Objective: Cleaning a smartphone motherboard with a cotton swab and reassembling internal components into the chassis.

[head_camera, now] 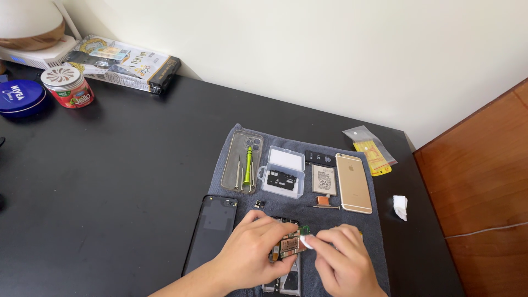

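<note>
On the grey mat [385, 242], the opened phone [286, 278] is already stripped of its back cover [212, 231], its circuit board [287, 243] pinched in left hand [253, 247] fingers while right hand [341, 256] fingers, clamped on a white wipe [306, 241], clean it, reassembly undone.

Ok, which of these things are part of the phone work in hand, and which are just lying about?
In use:
left hand on the circuit board
right hand with a white swab
opened phone
grey mat
screwdrivers
parts box

Lying about:
blue tin
red jar
printed box
crumpled tissue
</note>
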